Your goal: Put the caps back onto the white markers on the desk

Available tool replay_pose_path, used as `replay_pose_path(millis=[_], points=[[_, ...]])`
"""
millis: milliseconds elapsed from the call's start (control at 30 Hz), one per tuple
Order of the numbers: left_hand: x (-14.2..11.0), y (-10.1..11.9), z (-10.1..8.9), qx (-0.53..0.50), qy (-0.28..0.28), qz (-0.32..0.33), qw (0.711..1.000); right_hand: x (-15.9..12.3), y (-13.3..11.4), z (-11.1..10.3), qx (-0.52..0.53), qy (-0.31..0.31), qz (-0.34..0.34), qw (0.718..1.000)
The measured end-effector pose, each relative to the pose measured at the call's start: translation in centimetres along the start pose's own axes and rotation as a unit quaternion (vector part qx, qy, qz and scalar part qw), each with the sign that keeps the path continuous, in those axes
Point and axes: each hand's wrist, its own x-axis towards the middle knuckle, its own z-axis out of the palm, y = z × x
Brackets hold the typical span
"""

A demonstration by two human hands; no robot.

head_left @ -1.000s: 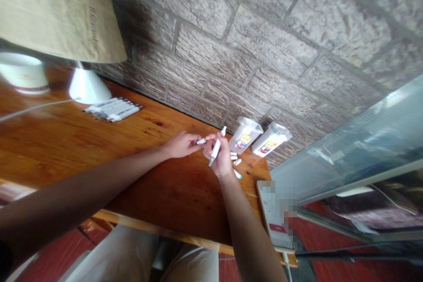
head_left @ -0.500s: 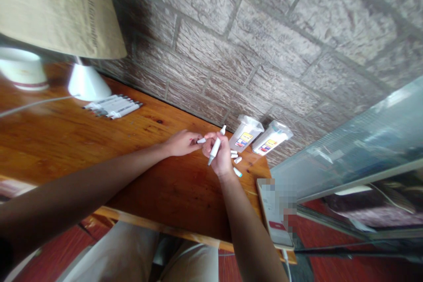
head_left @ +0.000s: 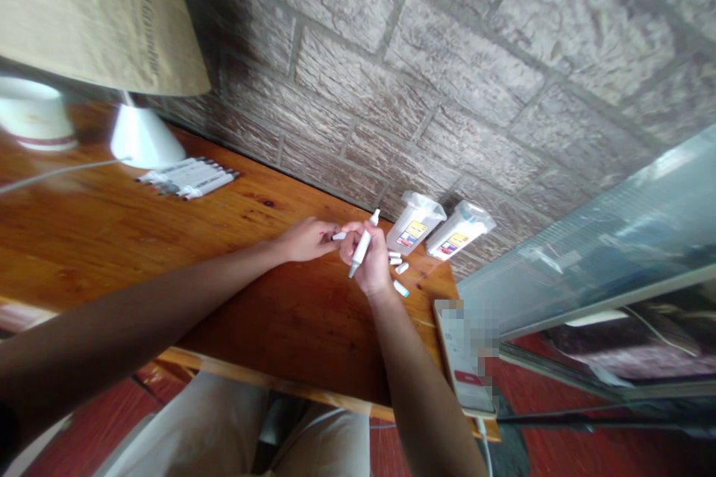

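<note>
One white marker [head_left: 363,244] with a grey end is in hand, held aslant above the right half of the table [head_left: 313,320], nearer the back edge than the front. One small white piece [head_left: 338,236] shows just left of it, between the two hands. At least three short white pieces [head_left: 401,268] lie loose towards the back right corner, plus one white piece with a blue end [head_left: 401,288] nearer the front. By the back edge, on the left half, a row of markers [head_left: 187,179] lies side by side; they overlap too much for a sure count, but there are more than four. One lamp [head_left: 146,140] and one cup [head_left: 42,119] stand left of the row, and one phone [head_left: 462,365] lies along the right edge.

The right hand [head_left: 372,264] is closed around the marker. The left hand [head_left: 307,240] has its fingers curled in, pinching the small white piece; whether the right fingers touch that piece too, I cannot tell.

Two clear plastic containers, a left tub [head_left: 412,227] and a right tub [head_left: 459,231], stand upright at the back right corner, labels facing out; their contents cannot be made out.
</note>
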Motion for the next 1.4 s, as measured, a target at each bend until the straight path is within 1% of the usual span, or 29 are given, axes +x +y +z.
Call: replay_pose_path(millis=[167, 400, 600, 733, 833, 933, 1167, 1400], points=[[-0.1, 0.0, 0.0, -0.014, 0.010, 0.008, 1.000, 0.0, 0.1, 0.0, -0.007, -0.001, -0.001, 1.000], [0.0, 0.3, -0.2, 0.002, -0.001, -0.001, 1.000, 0.0, 0.0, 0.1, -0.011, -0.008, -0.002, 1.000], [0.0, 0.5, -0.4, -0.019, 0.005, 0.000, 1.000, 0.0, 0.2, 0.2, -0.037, -0.006, 0.009, 0.999], [0.0, 0.7, -0.5, 0.007, -0.009, -0.010, 1.000, -0.1, 0.6, 0.2, -0.062, -0.018, 0.015, 0.998], [0.0, 0.7, -0.5, 0.012, -0.020, 0.001, 1.000, -0.2, 1.0, 0.2, -0.083, -0.035, 0.018, 0.996], [0.0, 0.8, -0.6, 0.008, -0.018, 0.005, 1.000, -0.1, 1.1, 0.3, -0.070, -0.037, 0.020, 0.997], [0.0, 0.9, -0.5, 0.023, -0.019, -0.017, 0.999, 0.1, 0.2, 0.2, -0.001, 0.002, 0.019, 1.000], [-0.1, 1.2, -0.7, 0.028, -0.027, -0.021, 0.999, 0.1, 0.4, 0.3, -0.013, -0.002, 0.016, 1.000]])
